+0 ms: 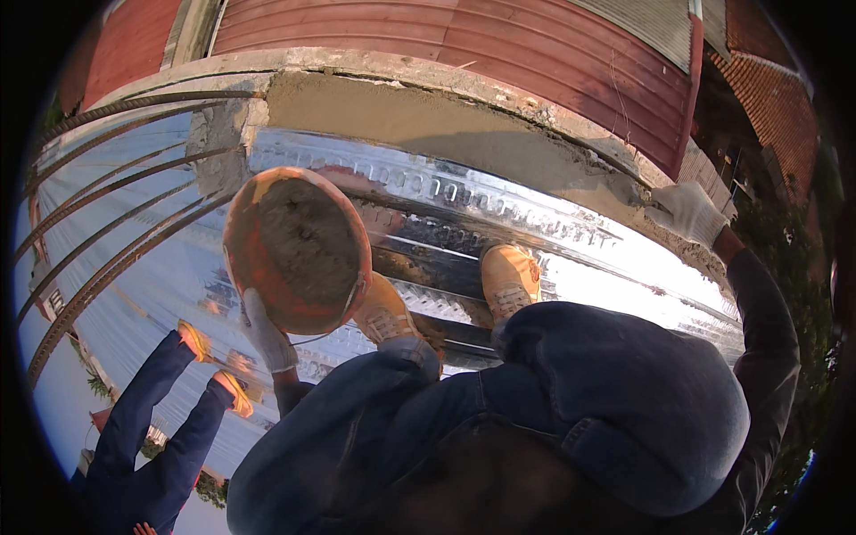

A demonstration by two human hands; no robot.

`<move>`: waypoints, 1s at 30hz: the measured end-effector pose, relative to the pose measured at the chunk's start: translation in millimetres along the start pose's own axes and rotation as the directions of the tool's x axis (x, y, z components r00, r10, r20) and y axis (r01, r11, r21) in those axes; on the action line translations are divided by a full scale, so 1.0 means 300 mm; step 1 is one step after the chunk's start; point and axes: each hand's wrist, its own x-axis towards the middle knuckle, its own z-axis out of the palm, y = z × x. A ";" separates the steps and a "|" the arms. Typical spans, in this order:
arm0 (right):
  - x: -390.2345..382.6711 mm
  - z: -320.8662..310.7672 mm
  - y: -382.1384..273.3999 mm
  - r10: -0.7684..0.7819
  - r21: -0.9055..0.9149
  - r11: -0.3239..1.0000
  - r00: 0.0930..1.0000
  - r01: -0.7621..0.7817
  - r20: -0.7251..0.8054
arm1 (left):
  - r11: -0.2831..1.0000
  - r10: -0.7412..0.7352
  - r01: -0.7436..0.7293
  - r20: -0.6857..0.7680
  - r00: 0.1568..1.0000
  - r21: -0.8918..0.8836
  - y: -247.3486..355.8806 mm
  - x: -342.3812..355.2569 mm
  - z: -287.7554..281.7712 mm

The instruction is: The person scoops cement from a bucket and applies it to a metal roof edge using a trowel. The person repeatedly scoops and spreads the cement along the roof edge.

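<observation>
My left hand (266, 330), in a pale glove, grips the side of a worn orange bucket (245, 259) holding grey mortar (308, 232). At the upper right, my gloved right hand (687, 209) is closed at the band of wet grey mortar (464, 134) along the concrete edge. A small, dark, indistinct object lies at its fingertips, and I cannot make out what it holds. Below the band are shiny metal sheets (624, 267) with stamped ribs, where my tan shoes (510, 276) rest under my bent knees.
Curved steel rebars (116, 201) reach over the decking at left from a concrete post (214, 160). A co-worker's legs (156, 406) in dark trousers and orange shoes show at lower left. Red corrugated sheeting (535, 62) rises beyond the edge, with tiled roofing (767, 116) and foliage at right.
</observation>
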 end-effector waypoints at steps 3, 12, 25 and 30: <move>-0.063 0.046 0.021 0.066 0.001 0.998 0.998 -0.066 -0.004 | 1.000 0.024 -0.024 0.018 1.000 0.006 -0.004 0.001 -0.002; -0.220 0.069 -0.042 0.144 0.133 0.985 0.940 -0.108 -0.308 | 0.999 0.049 -0.049 0.050 0.998 0.011 -0.014 -0.004 -0.008; 0.165 -0.302 -0.787 -0.211 0.275 0.906 0.908 0.321 -0.362 | 0.985 0.153 -0.158 0.068 0.986 0.067 0.140 -0.154 0.150; 0.243 -0.453 -0.934 -0.247 0.243 0.914 0.919 0.326 -0.307 | 0.960 0.175 -0.184 0.063 0.983 0.213 0.193 -0.278 0.223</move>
